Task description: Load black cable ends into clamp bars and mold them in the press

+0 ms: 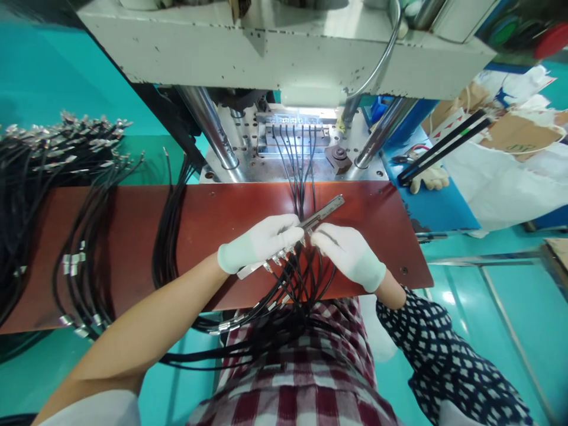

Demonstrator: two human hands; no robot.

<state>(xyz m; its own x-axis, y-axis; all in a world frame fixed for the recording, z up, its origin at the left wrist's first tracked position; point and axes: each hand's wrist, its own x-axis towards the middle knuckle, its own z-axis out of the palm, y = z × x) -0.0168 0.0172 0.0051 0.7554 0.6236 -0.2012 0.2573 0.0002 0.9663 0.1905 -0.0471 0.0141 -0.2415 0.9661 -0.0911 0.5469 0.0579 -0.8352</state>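
Observation:
My left hand (266,236), in a white glove, is closed around a slim metal bar (326,212) that slants up to the right over the brown board. Metal cable ends (279,255) sit in a row along the bar, and their black cables (306,278) hang down toward my lap. My right hand (344,248), also gloved, pinches at one cable end beside the bar; the piece between its fingers is mostly hidden. Beyond my hands, several black cables (302,160) run into the metal mould (293,133) on the press.
The brown board (381,231) spans the front of the press. Bundles of black cables (168,236) lie across it, with a big pile (57,154) farther left. Steel posts (213,130) flank the mould. At right, a glove (430,177) and black rods (444,148) lie on a blue surface (444,207).

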